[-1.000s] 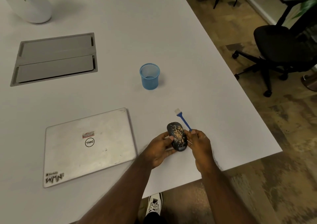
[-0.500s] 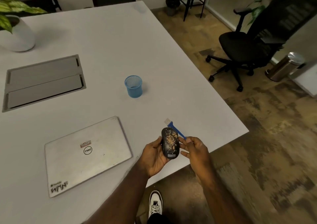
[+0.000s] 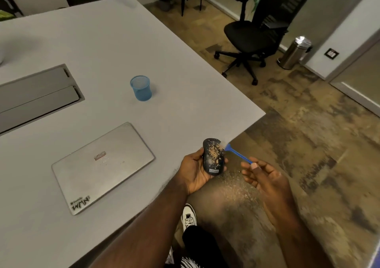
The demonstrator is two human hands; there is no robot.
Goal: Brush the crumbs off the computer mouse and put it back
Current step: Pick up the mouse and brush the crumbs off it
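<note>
My left hand (image 3: pixel 193 170) grips a black computer mouse (image 3: pixel 212 156) by its sides, holding it just past the table's front edge, over the floor. Tan crumbs cover the mouse's top. My right hand (image 3: pixel 265 177) pinches the handle of a small blue brush (image 3: pixel 236 153). The brush's white bristles touch the upper right of the mouse. Crumbs lie scattered on the floor (image 3: pixel 240 187) below the mouse.
On the white table (image 3: pixel 185 66) lie a shut silver laptop (image 3: pixel 102 165), a blue mesh cup (image 3: pixel 141 88) and a grey cable hatch (image 3: pixel 37 95). A black office chair (image 3: pixel 257 33) and a steel bin (image 3: pixel 295 53) stand on the floor to the right. My shoe (image 3: pixel 188 218) shows below.
Both hands lifted the mouse off the table and carried it past the edge. My right hand now holds the brush with its bristles against the mouse, and crumbs have fallen to the floor.
</note>
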